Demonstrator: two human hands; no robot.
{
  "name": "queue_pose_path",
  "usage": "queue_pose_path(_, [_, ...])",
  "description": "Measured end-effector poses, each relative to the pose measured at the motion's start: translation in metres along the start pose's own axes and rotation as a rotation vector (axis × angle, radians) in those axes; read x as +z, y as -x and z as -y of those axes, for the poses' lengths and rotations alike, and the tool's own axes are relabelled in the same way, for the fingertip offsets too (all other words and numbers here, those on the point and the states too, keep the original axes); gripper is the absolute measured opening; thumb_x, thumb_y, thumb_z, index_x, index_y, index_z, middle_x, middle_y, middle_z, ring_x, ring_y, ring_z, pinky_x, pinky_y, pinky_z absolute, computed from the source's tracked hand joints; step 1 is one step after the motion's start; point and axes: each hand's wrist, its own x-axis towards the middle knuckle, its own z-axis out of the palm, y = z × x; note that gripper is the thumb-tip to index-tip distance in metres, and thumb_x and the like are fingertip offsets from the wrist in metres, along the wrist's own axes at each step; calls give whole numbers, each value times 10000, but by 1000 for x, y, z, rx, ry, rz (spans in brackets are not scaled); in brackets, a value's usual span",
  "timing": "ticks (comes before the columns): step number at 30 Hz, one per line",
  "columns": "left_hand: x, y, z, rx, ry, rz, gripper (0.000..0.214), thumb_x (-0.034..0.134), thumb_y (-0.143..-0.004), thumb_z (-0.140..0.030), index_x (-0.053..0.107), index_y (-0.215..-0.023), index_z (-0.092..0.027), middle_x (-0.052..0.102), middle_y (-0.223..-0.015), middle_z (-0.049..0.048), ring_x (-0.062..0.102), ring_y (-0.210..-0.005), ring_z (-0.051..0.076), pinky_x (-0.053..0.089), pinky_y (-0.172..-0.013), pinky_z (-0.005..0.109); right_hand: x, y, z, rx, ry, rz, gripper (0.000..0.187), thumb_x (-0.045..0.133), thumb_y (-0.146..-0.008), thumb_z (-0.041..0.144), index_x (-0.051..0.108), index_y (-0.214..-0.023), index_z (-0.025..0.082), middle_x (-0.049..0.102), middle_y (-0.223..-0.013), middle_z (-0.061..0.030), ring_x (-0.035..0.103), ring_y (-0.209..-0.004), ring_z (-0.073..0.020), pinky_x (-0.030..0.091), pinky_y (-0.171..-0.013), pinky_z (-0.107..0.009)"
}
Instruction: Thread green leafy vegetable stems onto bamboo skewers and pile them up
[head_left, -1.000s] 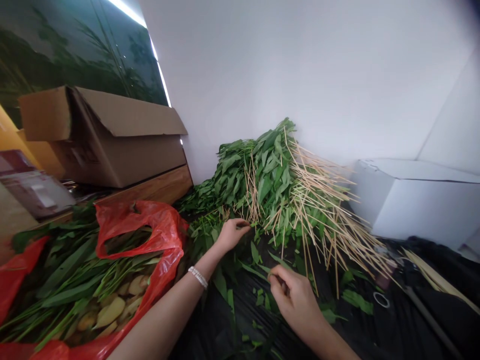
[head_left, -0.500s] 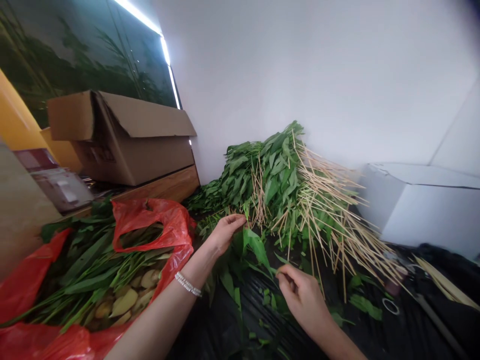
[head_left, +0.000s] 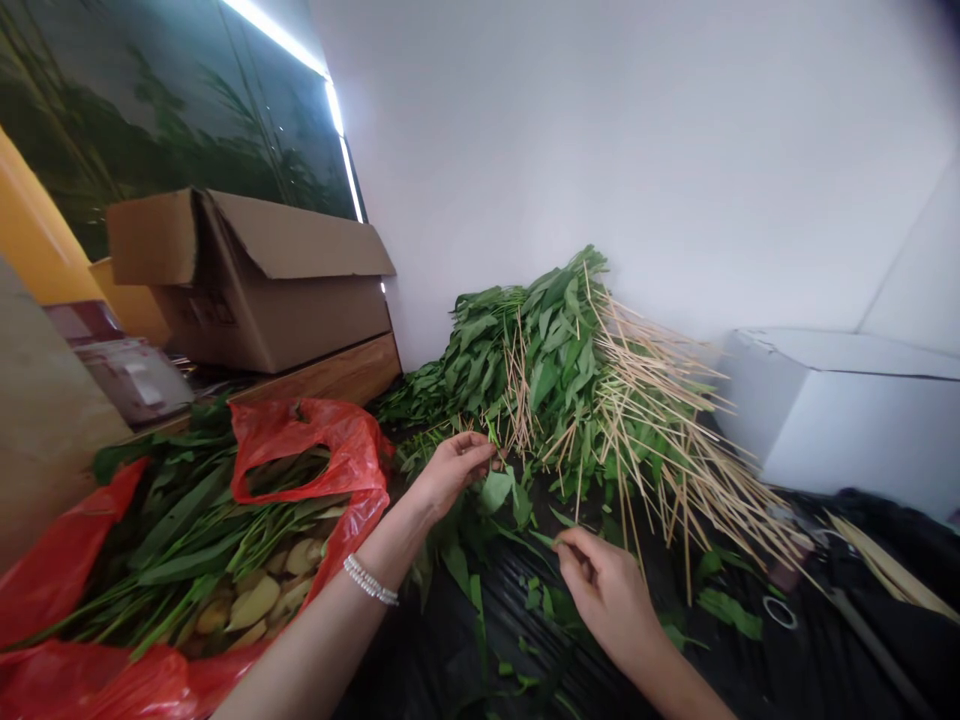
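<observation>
Read clock directions from the left hand's fingertips, with 12 o'clock toward the wall.

Handling: We rate the leafy sprig as very light, its blade limp and its stem somewhat firmer. We expect the blade to crease or tear under a hard pinch; whether it is damp, and so slippery, we cannot tell. We take hold by the stem, close above the leaf base, using thumb and forefinger, and let the blade hang free.

Position and grip: The sprig hangs at 6 o'clock, over the black sheet. Our left hand has its fingers closed in a light pinch at the stem. Our right hand, at 4 o'clock, also has thumb and forefinger together, apparently on a narrow leaf whose visible part points to 10 o'clock. We cannot tell whether this leaf joins the sprig. The hands are apart.

Appearance: The sprig's leaf is mid-green, pale where it faces us; the stem is a brighter yellow-green. For comparison, the leafy pile at 1 o'clock is darker and dense, with thin sticks fanning toward 3 o'clock. Loose leaf pieces lie on the sheet near 5 o'clock.
</observation>
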Motion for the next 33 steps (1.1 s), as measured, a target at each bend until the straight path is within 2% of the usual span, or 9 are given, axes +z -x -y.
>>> queue_pose_path(12, [-9, -3, -17, -35, 60, -23, 342, 849, -596, -284, 640, -827, -142, 694, -783, 29, 588, -590, 67, 420, -524, 156, -9, -4, 1, 109, -119, -16, 263, 445, -913, 374, 622, -827, 199, 506, -556, 35, 484, -469, -115, 368, -473, -216])
queue_pose_path(17, [-32, -16, -36, 146, -303, -165, 314, 798, -631, -347, 651, -823, -147, 682, -765, 17, 603, -620, 92, 446, -543, 175, -27, -12, -1, 273, -241, -117, 312, 450, -914, 448, 632, -951, 197, 574, -580, 20, 520, -466, -122, 418, -491, -223])
queue_pose_path(20, [-50, -32, -42, 210, -768, -330, 222, 660, -776, -349, 655, -879, -153, 703, -794, 49, 646, -685, 146, 491, -601, 229, -34, -15, -2, 320, -272, -175, 329, 474, -900, 472, 642, -955, 194, 574, -579, 17, 513, -460, -121, 414, -477, -225])
queue_pose_path(22, [-59, -40, -40, 222, -1062, -434, 165, 629, -797, -294, 665, -865, -148, 710, -840, 87, 664, -794, 206, 511, -688, 285, -37, -16, -2, 324, -291, -193, 338, 483, -893, 479, 645, -953, 189, 565, -577, 20, 498, -446, -116, 405, -463, -227])
queue_pose_path(25, [-59, -39, -30, 227, -1231, -510, 126, 676, -740, -238, 681, -813, -136, 688, -956, 156, 619, -996, 327, 487, -820, 392, -41, -19, -1, 333, -311, -227, 341, 493, -889, 482, 645, -954, 183, 561, -581, 22, 491, -443, -109, 401, -455, -224])
queue_pose_path(27, [-49, -30, -17, 247, -1314, -524, 152, 657, -762, -259, 693, -855, -143, 670, -1024, 165, 585, -1059, 358, 467, -855, 427, -45, -20, -1, 342, -316, -256, 337, 501, -887, 481, 645, -954, 183, 565, -585, 22, 489, -442, -105, 395, -446, -218])
queue_pose_path(29, [-32, -19, -3, 302, -1409, -428, 191, 596, -825, -294, 702, -926, -172, 674, -1043, 135, 594, -1053, 324, 465, -862, 401, -47, -21, -2, 348, -321, -283, 332, 511, -882, 478, 646, -949, 182, 566, -583, 24, 480, -432, -99, 385, -430, -212])
queue_pose_path(30, [-22, -13, 5, 345, -1441, -310, 204, 570, -851, -304, 705, -948, -188, 684, -1031, 112, 609, -1029, 292, 466, -861, 369, -48, -22, -2, 349, -325, -291, 330, 515, -880, 476, 647, -945, 181, 565, -580, 26, 475, -427, -96, 381, -424, -210])
queue_pose_path(33, [1, 1, 26, 411, -1362, 232, 205, 559, -876, -321, 715, -963, -221, 717, -977, 43, 653, -916, 198, 464, -837, 272, -49, -22, -2, 354, -341, -302, 324, 525, -873, 473, 647, -938, 179, 562, -574, 29, 468, -421, -93, 377, -416, -207])
